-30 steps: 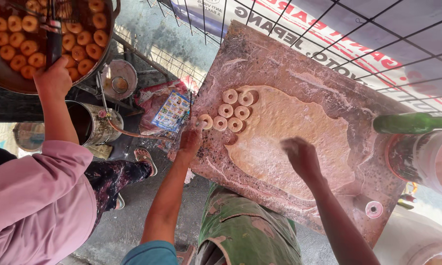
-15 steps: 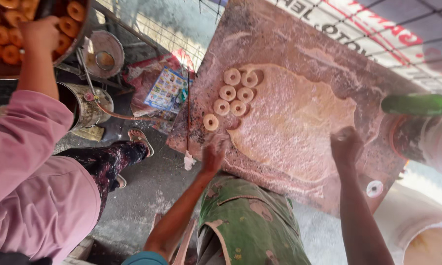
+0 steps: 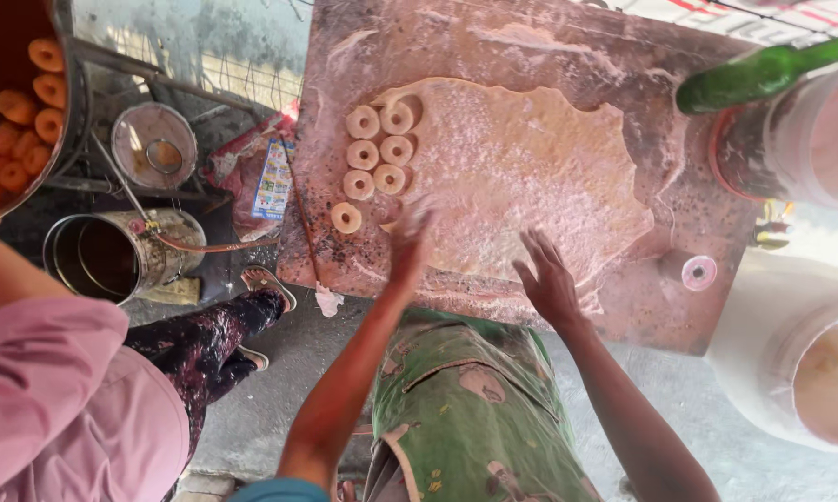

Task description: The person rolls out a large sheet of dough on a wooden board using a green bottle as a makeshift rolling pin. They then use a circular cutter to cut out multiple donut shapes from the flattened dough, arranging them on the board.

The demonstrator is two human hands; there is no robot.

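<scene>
Outdoor work spot, concrete floor, floured wooden board point(image 3: 493, 46) seen from above.

Rolled-out dough sheet point(image 3: 531, 167) lies flat on the board, dusted with flour, ragged edges. Left hand point(image 3: 408, 244) sits at its near-left edge, motion-blurred, fingers spread, nothing gripped; can't tell if it touches the dough. Right hand point(image 3: 547, 277) rests at the sheet's near edge, fingers apart and flat, nothing clamped.

Just beyond the left hand: seven cut dough rings point(image 3: 374, 167) on the left part of the sheet, in rough pairs, the nearest one alone, closest to the left fingertips.

Right of the right hand, near the board's edge: small pink round cutter point(image 3: 699, 272), lying flat, apart from the dough. Further right and beyond: green bottle point(image 3: 754, 79) tilted, lying across a large plastic jar point(image 3: 800, 139). White tub point(image 3: 791, 363) off the board's right corner, contents pale.

Below both hands: wearer's green patterned garment point(image 3: 465, 409).

Left of the left hand, off the board: thin stick point(image 3: 303, 223) along the board's left edge, crumpled printed packet point(image 3: 272, 178) beside it, metal can point(image 3: 112, 256) on the floor, round metal strainer point(image 3: 154, 147) beyond it.

Far left: another person in a pink sleeve point(image 3: 47, 390) and dark patterned trousers point(image 3: 200, 339), sandal point(image 3: 268, 284) on the floor. Big pan point(image 3: 66, 102) at top left holds fried orange rings point(image 3: 24, 121).
</scene>
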